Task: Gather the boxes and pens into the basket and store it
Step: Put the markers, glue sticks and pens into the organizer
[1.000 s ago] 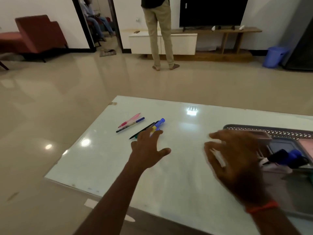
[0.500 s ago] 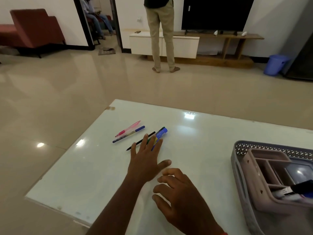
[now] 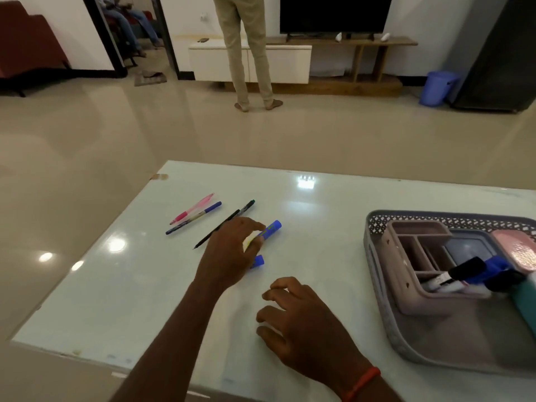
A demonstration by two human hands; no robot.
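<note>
My left hand pinches a blue marker just above the white table; its lower blue end shows under my palm. Beside it lie a black pen, a blue pen and a pink pen. My right hand hovers near the table's front edge, fingers loosely curled and holding nothing. At the right stands a grey basket. Inside it sit a pinkish divided organiser, a pink box, a grey box and dark and blue markers.
A person stands on the tiled floor beyond the table, by a low white cabinet and a TV. A blue bin is at the far right, a red sofa far left. Another person sits past the doorway.
My left hand has curled round the blue marker and lifted it off the table. My right hand came back from the basket to the table's front middle.
</note>
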